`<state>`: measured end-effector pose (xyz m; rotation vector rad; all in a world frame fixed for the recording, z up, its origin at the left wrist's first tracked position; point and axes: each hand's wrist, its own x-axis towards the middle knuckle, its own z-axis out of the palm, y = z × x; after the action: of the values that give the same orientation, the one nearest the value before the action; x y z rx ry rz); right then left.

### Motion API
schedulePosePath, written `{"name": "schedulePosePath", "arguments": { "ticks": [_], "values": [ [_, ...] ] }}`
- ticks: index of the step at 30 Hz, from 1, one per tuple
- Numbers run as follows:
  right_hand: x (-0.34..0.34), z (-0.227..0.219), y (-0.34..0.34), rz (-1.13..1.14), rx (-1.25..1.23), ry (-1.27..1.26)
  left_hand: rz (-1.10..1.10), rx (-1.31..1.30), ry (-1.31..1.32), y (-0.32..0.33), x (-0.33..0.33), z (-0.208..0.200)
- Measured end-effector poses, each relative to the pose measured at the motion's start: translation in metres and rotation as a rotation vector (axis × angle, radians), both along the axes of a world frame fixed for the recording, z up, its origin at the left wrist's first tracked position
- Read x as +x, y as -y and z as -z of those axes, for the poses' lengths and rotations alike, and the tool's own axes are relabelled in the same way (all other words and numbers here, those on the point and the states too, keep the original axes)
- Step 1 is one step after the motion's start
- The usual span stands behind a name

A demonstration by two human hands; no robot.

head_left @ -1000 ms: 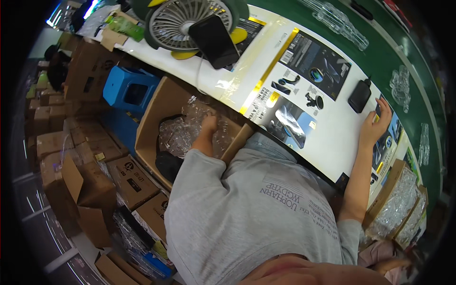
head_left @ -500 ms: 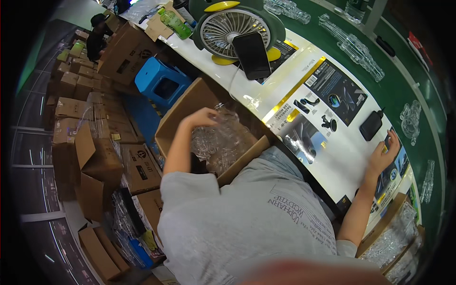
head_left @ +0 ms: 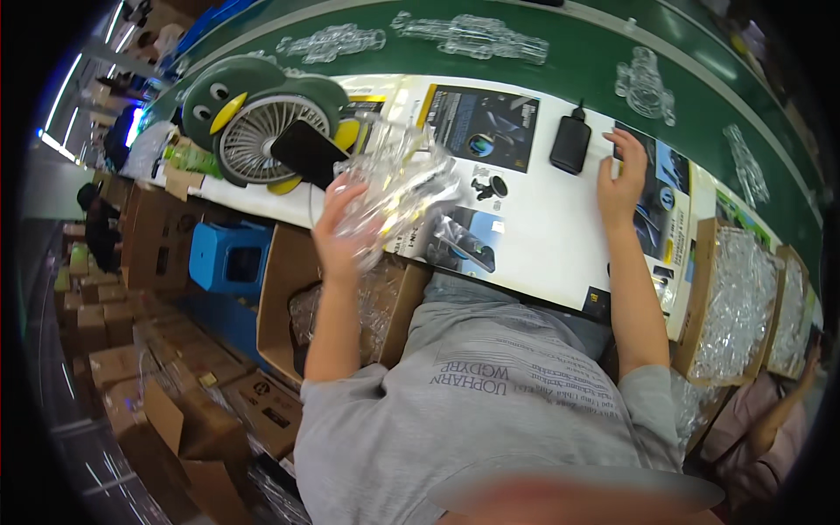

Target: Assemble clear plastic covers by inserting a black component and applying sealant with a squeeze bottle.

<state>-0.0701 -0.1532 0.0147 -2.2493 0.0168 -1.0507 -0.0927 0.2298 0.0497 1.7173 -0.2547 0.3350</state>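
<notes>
My left hand (head_left: 339, 229) grips a bundle of transparent moulded plastic packaging (head_left: 407, 179) above the white table's near edge; motion smears it, so I cannot tell how many pieces there are. Just beyond it, a black phone (head_left: 308, 152) leans against a green penguin-faced fan (head_left: 273, 131). My right hand (head_left: 623, 179) rests on the table with its fingers apart and nothing in them. Left of that hand lies a small black device (head_left: 570, 142) with a short stub on its end. Below my left forearm stands an open cardboard box (head_left: 398, 315) with more transparent plastic inside.
Transparent plastic inserts (head_left: 472, 37) lie spaced along the green belt (head_left: 586, 48) behind the printed, glossy tabletop (head_left: 551, 236). Plastic-filled cartons (head_left: 733, 302) stand at right, near another person (head_left: 761, 429). A blue stool (head_left: 229, 255) and stacked cartons (head_left: 197, 420) are at left.
My left hand has come up out of the cardboard box with the transparent packaging and is over the table edge. The view has turned right; my right hand stays by the black device.
</notes>
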Motion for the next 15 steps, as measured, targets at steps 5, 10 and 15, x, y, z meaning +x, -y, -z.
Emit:
{"name": "schedulePosePath", "arguments": {
  "ticks": [5, 10, 15],
  "values": [
    [-0.001, -0.007, -0.011, -0.027, -0.029, -0.043, -0.176, 0.219, 0.085, 0.062, 0.034, 0.024],
    [0.0, -0.019, -0.002, -0.13, -0.12, -0.26, -0.048, 0.533, 0.154, 0.057, 0.037, 0.021],
    [0.012, -0.017, 0.007, -0.186, -0.528, -0.255, 0.069, 0.893, 0.056, 0.051, 0.024, -0.007]
  ]
}}
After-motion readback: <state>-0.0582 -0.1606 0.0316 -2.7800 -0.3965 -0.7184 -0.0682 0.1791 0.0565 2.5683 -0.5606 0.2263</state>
